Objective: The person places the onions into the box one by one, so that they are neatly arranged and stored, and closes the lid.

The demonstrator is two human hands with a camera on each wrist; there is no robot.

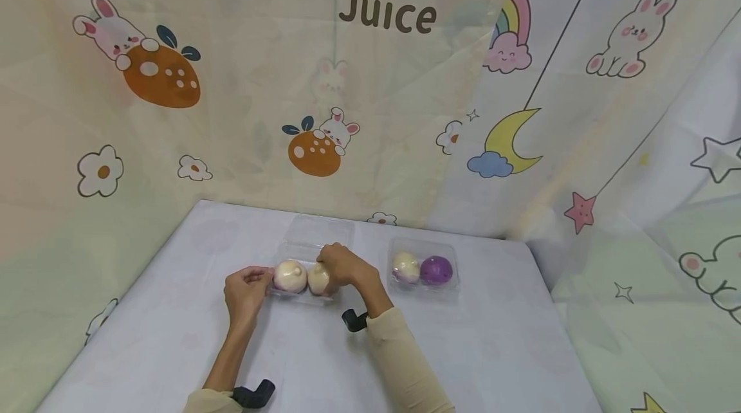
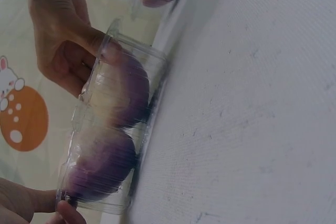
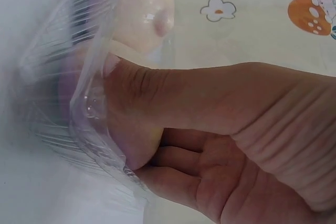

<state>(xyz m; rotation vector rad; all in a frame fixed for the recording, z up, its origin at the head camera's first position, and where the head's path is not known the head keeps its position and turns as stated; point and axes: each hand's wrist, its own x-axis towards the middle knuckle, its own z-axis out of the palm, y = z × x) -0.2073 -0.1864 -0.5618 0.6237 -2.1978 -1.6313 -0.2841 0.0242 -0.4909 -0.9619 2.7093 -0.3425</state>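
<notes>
A clear plastic box (image 1: 303, 299) with its hinged lid (image 1: 320, 230) folded back stands on the table. Two round cream-and-purple balls sit side by side in it. The left ball (image 1: 290, 276) has a small nub on top. At the box's left end my left hand (image 1: 243, 291) pinches the rim between thumb and fingers. My right hand (image 1: 347, 266) reaches over the other end and grips the right ball (image 1: 318, 279), the thumb (image 3: 136, 87) down inside the wall and the fingers (image 3: 176, 169) curled on the far side. This hand hides part of that ball.
To the right stands a second clear plastic box (image 1: 425, 292), holding a cream-and-purple ball (image 1: 406, 267) and a purple ball (image 1: 437, 270). A white cloth covers the table (image 1: 498, 342). Printed curtains (image 1: 243, 78) hang close behind its back edge.
</notes>
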